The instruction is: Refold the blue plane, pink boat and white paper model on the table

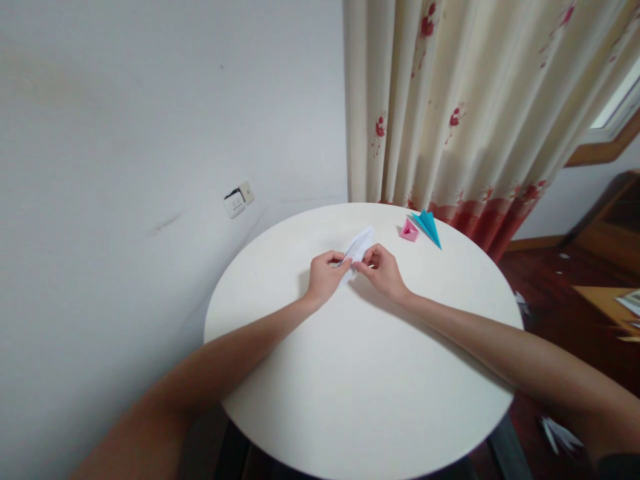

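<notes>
A folded sheet of white paper [360,245] is held between my two hands, just above the round white table [365,373]. My left hand [326,273] pinches its left side, thumb on the near face. On the other side, my right hand [381,269] grips the right edge between thumb and bent fingers. The paper stands tilted, with a pointed end rising away from me to the right. Its lower folds are partly covered by my fingers.
Near the far right rim lie a pink folded paper piece [409,231] and a blue paper plane [429,228]. Behind the table hangs a flowered curtain [450,133]. A wall socket [235,204] is at the left. Papers [560,435] lie on the floor at right.
</notes>
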The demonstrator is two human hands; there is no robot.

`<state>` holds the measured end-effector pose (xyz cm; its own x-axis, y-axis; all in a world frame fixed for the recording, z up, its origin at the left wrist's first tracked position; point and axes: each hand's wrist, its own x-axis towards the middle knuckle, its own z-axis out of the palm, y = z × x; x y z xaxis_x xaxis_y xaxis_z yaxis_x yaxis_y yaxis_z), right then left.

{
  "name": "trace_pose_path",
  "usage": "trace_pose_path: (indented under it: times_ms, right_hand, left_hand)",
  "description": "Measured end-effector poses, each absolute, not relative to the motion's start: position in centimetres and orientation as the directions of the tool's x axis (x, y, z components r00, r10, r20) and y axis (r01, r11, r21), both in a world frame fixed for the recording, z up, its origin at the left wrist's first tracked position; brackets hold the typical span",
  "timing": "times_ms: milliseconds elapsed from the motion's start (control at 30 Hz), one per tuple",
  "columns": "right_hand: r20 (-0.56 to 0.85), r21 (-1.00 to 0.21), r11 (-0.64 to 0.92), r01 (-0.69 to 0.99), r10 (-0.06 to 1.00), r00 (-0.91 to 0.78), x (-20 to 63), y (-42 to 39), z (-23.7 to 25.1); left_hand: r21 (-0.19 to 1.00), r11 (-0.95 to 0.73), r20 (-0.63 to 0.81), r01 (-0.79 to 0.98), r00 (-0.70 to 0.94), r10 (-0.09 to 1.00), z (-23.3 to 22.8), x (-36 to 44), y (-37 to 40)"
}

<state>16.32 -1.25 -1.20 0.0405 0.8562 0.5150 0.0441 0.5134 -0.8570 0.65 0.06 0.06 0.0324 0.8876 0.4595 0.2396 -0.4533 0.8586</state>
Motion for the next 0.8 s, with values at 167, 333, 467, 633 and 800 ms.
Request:
trace_pose_path:
  times_ms: [167,333,467,633,800]
  right_hand:
    - [0.427,-0.903,0.428,-0.031,0.903,0.033,16.3,-1.1,-1.4]
    - [0.377,-0.925,0.377,0.050,0.926,-0.023,16.5,-0.8,-1.6]
    - [0.378,-0.923,0.378,0.077,0.926,-0.017,16.7,-0.4,-1.8]
    - [0.404,-0.913,0.405,0.047,0.914,-0.028,16.5,-0.3,-1.9]
    - [0.406,-0.914,0.405,-0.019,0.913,-0.050,16.5,-0.1,-2.0]
  left_hand:
    - [0.893,-0.424,0.429,0.152,-0.002,0.903,0.0,0.7,-0.1]
    - [0.932,-0.354,0.353,0.078,0.030,0.935,0.1,0.8,-0.1]
    - [0.949,-0.314,0.311,0.036,0.068,0.948,0.1,0.8,-0.2]
    - [0.953,-0.303,0.300,0.020,0.093,0.949,-0.1,0.7,-0.1]
    - [0.931,-0.363,0.355,0.050,0.123,0.927,-0.3,0.4,0.4]
